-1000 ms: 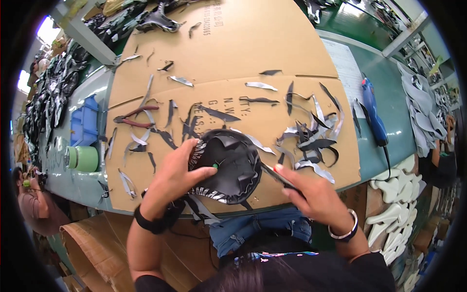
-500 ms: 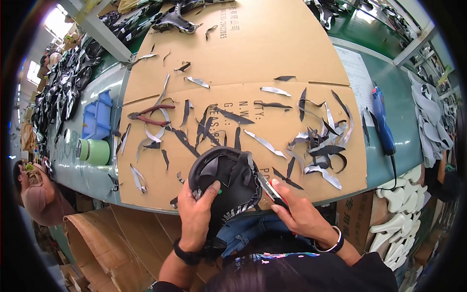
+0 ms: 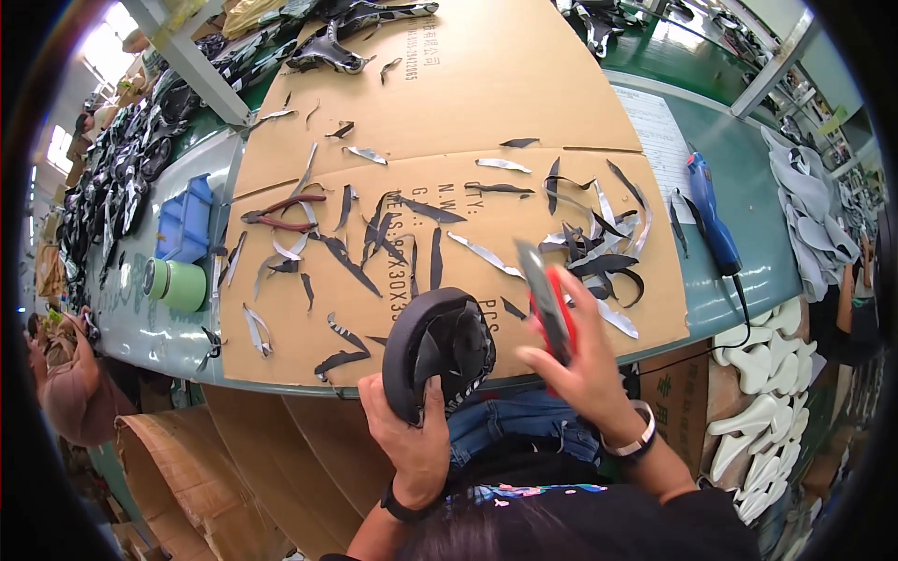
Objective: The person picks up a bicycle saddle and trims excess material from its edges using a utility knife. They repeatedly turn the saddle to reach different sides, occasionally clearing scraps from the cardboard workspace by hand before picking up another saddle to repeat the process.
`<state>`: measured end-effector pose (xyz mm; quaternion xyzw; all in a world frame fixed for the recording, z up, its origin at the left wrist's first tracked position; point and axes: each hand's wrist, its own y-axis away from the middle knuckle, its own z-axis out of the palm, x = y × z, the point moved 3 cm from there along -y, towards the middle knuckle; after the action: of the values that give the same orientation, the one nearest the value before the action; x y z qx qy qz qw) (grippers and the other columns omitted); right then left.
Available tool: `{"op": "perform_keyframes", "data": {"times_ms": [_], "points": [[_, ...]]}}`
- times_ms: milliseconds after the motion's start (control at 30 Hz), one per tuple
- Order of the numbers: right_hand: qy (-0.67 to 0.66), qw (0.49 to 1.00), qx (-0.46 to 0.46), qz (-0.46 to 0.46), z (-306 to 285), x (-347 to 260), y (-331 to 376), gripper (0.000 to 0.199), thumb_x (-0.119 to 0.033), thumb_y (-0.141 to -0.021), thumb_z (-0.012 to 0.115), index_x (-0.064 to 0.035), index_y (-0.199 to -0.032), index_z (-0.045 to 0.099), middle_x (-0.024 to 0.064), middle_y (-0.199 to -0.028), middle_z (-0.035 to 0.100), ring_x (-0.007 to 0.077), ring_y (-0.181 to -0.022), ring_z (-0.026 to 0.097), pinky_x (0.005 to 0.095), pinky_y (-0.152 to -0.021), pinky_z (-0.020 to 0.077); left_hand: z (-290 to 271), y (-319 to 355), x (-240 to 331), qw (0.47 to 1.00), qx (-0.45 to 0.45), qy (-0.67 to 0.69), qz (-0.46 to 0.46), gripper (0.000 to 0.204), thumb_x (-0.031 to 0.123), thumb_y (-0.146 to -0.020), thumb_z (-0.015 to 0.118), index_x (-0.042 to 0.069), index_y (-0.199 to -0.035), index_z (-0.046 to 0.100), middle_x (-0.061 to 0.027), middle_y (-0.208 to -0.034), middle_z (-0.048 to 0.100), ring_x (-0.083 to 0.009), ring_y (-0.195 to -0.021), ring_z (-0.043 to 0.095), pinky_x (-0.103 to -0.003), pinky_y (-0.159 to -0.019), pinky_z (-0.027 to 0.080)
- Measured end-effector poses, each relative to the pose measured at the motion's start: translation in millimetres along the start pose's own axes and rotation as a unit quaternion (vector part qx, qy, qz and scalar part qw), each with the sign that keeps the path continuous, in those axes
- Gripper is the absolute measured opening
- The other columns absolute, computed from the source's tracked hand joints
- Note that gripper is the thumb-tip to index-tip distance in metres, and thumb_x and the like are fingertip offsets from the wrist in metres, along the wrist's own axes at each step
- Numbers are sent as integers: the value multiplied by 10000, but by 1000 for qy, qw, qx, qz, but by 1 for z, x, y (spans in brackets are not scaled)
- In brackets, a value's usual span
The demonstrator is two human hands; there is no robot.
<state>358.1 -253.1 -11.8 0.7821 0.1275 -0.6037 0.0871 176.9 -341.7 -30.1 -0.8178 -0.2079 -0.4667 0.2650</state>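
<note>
In my left hand I hold a black padded piece, its kind unclear, by its near end. It has a smooth rounded outer side and a hollow underside with a ragged edge, and it stands tilted on its side above the front edge of the table. My right hand, partly smeared by motion, grips a red and dark utility knife. The knife points up and away, apart from the padded piece. Black and grey trimmed strips lie on the cardboard beyond both hands.
Red-handled nippers, a blue bin and a green jar are on the left. To the right are a blue corded tool, a paper sheet, grey fabric and white moulded pieces. A person is at far left.
My right hand has lifted the knife up and away from the padded piece's edge. The left hand has turned that piece more onto its side and shifted right. My view has shifted slightly.
</note>
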Motion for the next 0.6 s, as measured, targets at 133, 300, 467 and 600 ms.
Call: {"op": "perform_keyframes", "data": {"times_ms": [133,300,467,600], "points": [[46,989,-26,-138,22,3,-53,745,-39,-819,681,-87,-1454,295,196,-1326,530,264,-1065,621,373,-851,510,1,-8,11,997,-8,-35,65,267,100,-826,725,-8,-973,531,-107,-881,513,-226,-783,525,-334,-708,430],[-137,967,213,26,-40,8,-72,664,38,-828,541,-107,-1447,348,45,-1025,507,67,-630,526,207,-527,486,-13,-34,-17,932,52,252,-255,270,51,-879,666,-38,-1122,589,-67,-998,659,-138,-865,616,-265,-806,492],[-42,886,442,-133,-140,9,-72,531,15,-837,587,-10,-1326,381,63,-934,530,105,-574,543,238,-520,505,1,-45,-19,888,90,330,-307,258,72,-886,653,-24,-1121,605,-90,-1130,622,-155,-1009,585,-273,-898,461],[117,852,495,-122,-242,22,-59,523,25,-856,588,-6,-1331,370,83,-935,563,131,-635,582,251,-555,528,-13,-64,-33,800,47,472,-368,258,209,-935,592,-22,-1046,626,-122,-1019,671,-201,-861,683,-312,-684,560]]}}
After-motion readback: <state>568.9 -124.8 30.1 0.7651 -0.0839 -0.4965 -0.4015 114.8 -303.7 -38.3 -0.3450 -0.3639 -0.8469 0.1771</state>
